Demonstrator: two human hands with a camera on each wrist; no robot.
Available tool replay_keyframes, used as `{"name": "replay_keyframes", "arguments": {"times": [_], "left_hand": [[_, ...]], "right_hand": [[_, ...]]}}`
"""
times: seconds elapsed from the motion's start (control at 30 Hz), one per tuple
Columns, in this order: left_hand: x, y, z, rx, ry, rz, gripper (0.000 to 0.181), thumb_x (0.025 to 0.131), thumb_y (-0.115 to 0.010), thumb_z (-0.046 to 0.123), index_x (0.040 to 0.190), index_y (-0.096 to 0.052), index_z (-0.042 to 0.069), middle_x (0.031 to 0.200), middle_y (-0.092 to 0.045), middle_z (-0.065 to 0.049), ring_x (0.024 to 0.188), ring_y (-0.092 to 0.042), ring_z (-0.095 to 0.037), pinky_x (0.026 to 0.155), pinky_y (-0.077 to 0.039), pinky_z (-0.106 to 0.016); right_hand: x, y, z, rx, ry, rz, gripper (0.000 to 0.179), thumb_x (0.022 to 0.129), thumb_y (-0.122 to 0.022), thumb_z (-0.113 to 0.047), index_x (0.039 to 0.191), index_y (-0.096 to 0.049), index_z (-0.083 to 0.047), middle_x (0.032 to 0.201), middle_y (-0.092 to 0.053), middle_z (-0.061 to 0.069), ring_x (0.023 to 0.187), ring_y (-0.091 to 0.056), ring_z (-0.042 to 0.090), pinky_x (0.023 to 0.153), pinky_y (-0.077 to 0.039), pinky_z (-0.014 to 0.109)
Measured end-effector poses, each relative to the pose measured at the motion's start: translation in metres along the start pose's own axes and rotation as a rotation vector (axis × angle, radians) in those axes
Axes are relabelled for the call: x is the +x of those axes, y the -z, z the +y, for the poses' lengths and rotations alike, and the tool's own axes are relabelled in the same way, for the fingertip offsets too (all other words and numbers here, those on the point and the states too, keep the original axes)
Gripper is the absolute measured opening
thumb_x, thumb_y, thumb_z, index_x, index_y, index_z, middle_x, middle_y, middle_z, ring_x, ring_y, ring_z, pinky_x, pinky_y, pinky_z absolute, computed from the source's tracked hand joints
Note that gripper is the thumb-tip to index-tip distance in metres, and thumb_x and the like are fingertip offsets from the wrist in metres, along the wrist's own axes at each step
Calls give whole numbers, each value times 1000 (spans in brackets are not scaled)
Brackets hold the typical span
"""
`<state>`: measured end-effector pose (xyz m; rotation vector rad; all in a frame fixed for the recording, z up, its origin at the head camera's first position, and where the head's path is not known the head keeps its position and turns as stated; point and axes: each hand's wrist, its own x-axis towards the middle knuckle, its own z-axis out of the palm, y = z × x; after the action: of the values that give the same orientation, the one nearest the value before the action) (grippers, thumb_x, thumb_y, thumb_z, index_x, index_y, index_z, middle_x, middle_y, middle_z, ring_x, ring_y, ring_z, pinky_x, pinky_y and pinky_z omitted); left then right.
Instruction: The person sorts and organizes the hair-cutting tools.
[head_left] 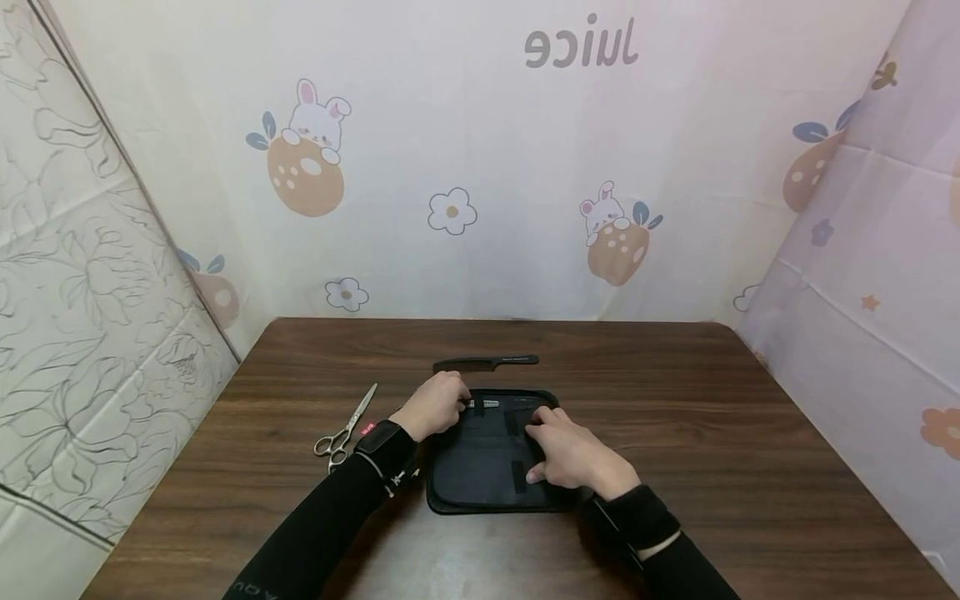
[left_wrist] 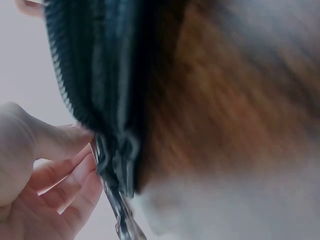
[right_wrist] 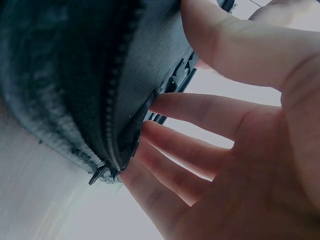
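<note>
Head view, near to far: black zip case is flat mid-desk, inner side up, under both your hands. Your R hand is at its right side, fingers + thumb spread wide; R wrist cam shows fingers nearly straight, tips at the zip edge, no grip. If that touch is as light as it looks, case could skid or twist when L side pushes.

Scissors lie left of case, tips pointing away, rings close to your L wristband. Careless L arm swing could catch a ring & drag them.

Your L hand is at case's upper left edge, pinched narrow on a slim metal tool; its toothed end shows by a small loop, rest mostly hidden. L wrist cam's blurry but backs the pinch. Can't tell how far it's thru. Main risk: off-angle push snags teeth on the loop or scuffs lining; loose pinch = tool slips out crooked.

Comb sits just past the case, near L knuckles, so a fwd reach might bump it. Printed curtain at back, n/a.
</note>
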<state>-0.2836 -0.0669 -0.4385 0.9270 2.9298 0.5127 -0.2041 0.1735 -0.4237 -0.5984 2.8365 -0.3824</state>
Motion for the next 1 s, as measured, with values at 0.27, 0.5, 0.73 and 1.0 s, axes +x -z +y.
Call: {"name": "replay_keyframes", "arguments": {"times": [0.27,0.5,0.73,1.0], "left_hand": [[-8,6,-8,18,26,8,14,95,-69,1,107,-76,3,102,-65,-10,104,-63,-30,93,-51,-41],[-10,3,-11,52,37,8,12,95,-69,2,104,-76,5,102,-65,-9,101,-64,-28,88,-53,-39],[-9,0,-10,115,22,20,8,95,-70,3,99,-75,6,99,-67,-8,100,-64,-28,89,-53,-39],[-6,-2,-7,158,-8,22,5,96,-69,5,96,-74,7,94,-63,-7,95,-62,-27,85,-52,-40]], "right_hand": [[-1,0,1,-5,1,-5,67,83,-86,-28,136,-61,4,142,-49,15,129,-46,31,98,-48,47],[-1,0,2,-6,2,-8,66,83,-86,-28,135,-62,4,142,-49,15,129,-46,31,99,-48,48],[-2,-1,1,-4,-1,-9,67,83,-86,-28,135,-62,4,142,-49,15,129,-46,31,99,-48,48],[-2,-1,2,-3,-4,-7,67,83,-86,-28,136,-61,4,143,-49,15,130,-46,31,100,-47,49]]}}
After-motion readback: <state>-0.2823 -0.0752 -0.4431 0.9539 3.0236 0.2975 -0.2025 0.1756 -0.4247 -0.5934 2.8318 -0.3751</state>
